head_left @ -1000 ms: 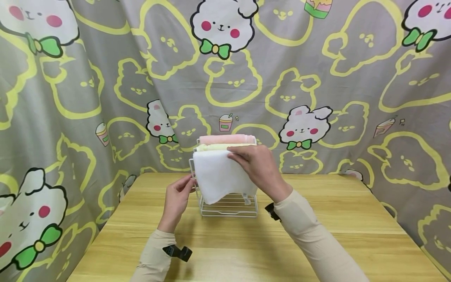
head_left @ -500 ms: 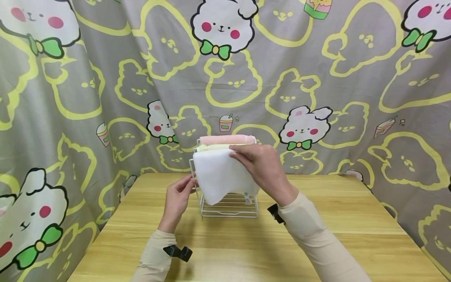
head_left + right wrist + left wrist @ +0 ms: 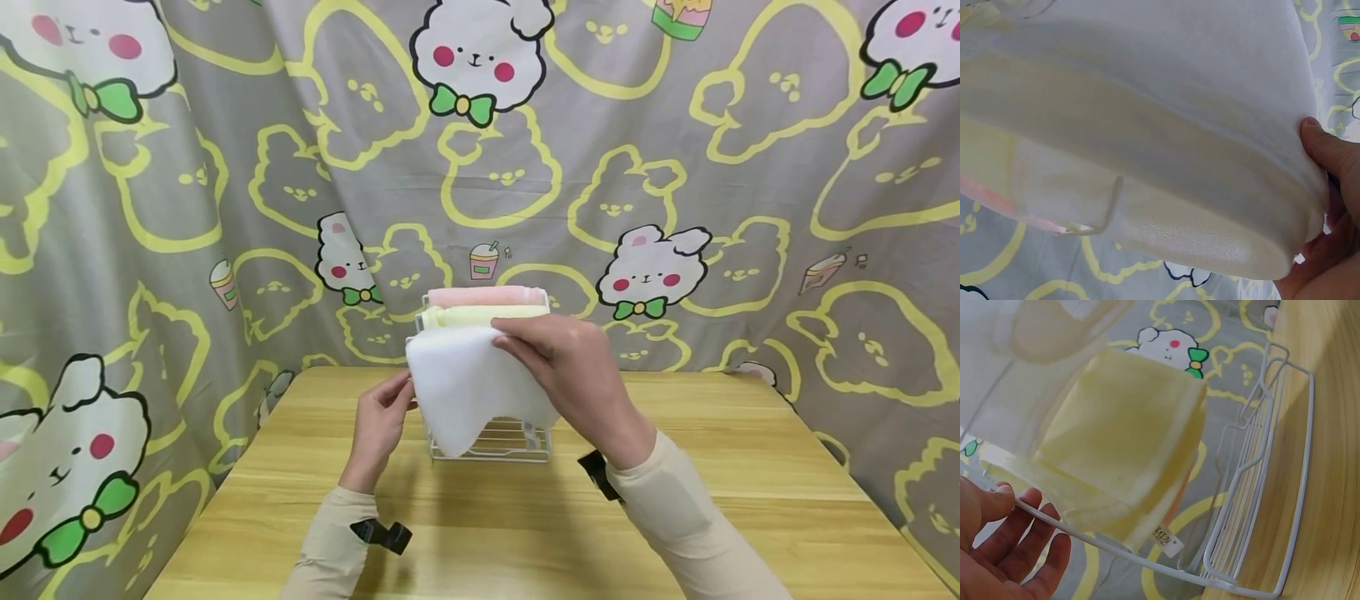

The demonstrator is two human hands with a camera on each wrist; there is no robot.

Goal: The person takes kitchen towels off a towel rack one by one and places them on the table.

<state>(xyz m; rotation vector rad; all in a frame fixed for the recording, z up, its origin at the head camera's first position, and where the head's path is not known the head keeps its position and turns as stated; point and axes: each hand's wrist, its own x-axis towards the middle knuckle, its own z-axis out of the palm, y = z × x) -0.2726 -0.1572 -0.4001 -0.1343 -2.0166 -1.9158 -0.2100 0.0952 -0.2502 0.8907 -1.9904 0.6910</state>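
Observation:
A white wire rack (image 3: 491,456) stands on the table with folded towels over its bars. At the back hangs a pink towel (image 3: 480,297), with a yellow towel (image 3: 491,315) in front of it. My right hand (image 3: 581,379) pinches the top edge of a white towel (image 3: 457,383) between thumb and fingers. This towel drapes in front of the rack, its left corner hanging lowest. My left hand (image 3: 1019,540) holds the rack's side wire (image 3: 1110,551) between thumb and fingers. In the right wrist view, the white towel fills most of the picture.
A wooden table (image 3: 495,533) lies under the rack, its bare surface reaching to both sides. A grey patterned curtain (image 3: 517,192) hangs behind it. A small label (image 3: 1167,540) dangles by the yellow towel. Black wrist cameras (image 3: 381,536) sit on both wrists.
The white towel has come off its place toward me and lower, uncovering more of the yellow towel. My right hand moved right and slightly down with it; my left hand stayed on the rack.

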